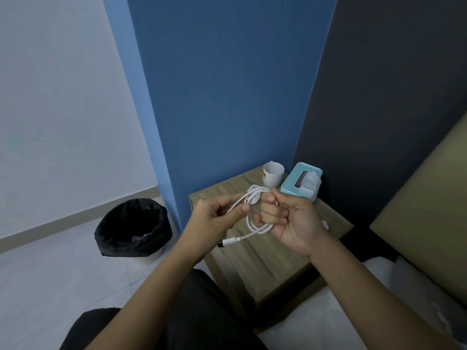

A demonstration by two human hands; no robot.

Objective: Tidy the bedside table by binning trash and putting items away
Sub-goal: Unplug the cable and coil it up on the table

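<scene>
A white charging cable is coiled in loops above the wooden bedside table. My right hand grips the coil with its fingers curled through the loops. My left hand pinches a strand of the same cable between thumb and fingers. The cable's plug end hangs loose below my hands. At the table's back stand a white cup and a light blue tissue box with a tissue sticking out.
A bin lined with a black bag stands on the tiled floor left of the table. A blue wall rises behind the table. The bed with white bedding and a tan headboard lies to the right.
</scene>
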